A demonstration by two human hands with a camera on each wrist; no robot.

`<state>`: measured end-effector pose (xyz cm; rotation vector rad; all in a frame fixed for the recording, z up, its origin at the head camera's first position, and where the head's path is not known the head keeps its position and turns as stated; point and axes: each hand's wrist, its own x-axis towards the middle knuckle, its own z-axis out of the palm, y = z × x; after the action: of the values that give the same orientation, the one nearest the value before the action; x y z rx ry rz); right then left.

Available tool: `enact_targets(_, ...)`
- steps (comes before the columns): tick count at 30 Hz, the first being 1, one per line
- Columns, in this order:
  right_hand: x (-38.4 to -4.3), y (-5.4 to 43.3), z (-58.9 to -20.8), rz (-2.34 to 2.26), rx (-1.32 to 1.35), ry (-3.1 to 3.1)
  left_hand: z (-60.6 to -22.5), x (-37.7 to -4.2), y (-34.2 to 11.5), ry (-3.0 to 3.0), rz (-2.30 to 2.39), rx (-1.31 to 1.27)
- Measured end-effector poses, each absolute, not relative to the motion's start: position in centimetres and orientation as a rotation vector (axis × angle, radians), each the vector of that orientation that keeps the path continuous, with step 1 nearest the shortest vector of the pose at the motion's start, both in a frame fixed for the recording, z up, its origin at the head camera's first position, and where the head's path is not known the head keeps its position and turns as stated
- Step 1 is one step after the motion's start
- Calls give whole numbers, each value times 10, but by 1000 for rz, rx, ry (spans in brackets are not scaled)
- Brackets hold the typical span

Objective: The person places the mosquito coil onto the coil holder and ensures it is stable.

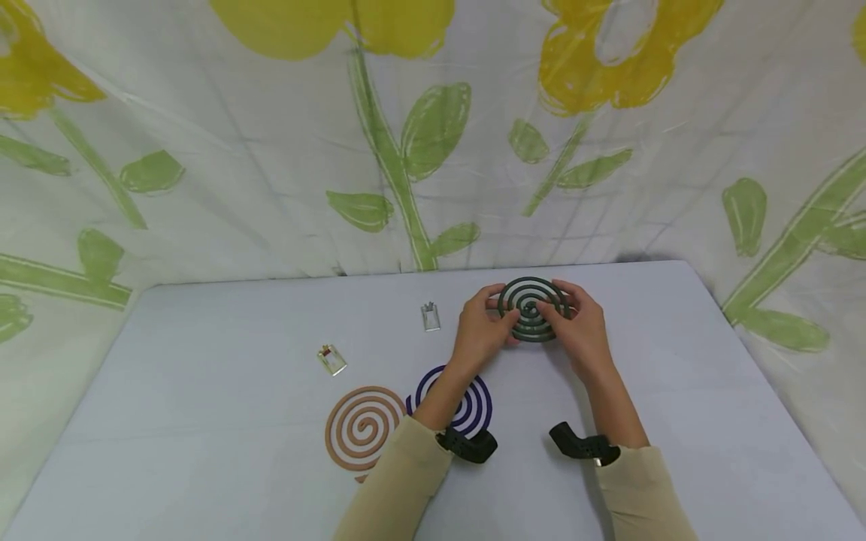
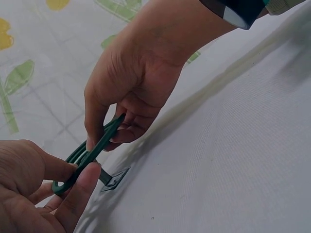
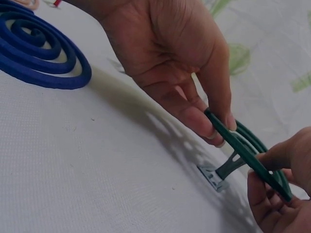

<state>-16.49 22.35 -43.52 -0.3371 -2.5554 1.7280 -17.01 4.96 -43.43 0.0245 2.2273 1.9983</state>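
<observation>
We pinched the green coil (image 1: 531, 307) with our left hand (image 1: 476, 328) and right hand (image 1: 587, 330); a stand (image 3: 213, 178) was under it

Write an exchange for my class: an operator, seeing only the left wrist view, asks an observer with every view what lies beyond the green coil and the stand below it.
Operator: I see a left hand and a right hand holding a green coil above a stand. Any other coils?
Observer: Yes, two: an orange coil and a blue coil on the table.
Operator: Any more stands?
Observer: A silver-coloured holder and a gold-coloured holder are on the table, left of the hands.
</observation>
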Motion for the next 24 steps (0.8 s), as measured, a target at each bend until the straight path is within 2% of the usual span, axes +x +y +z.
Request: enact_targets(24,-165,224,-436,1726,-302,-2572,-434,-169,50,2199,2030,35)
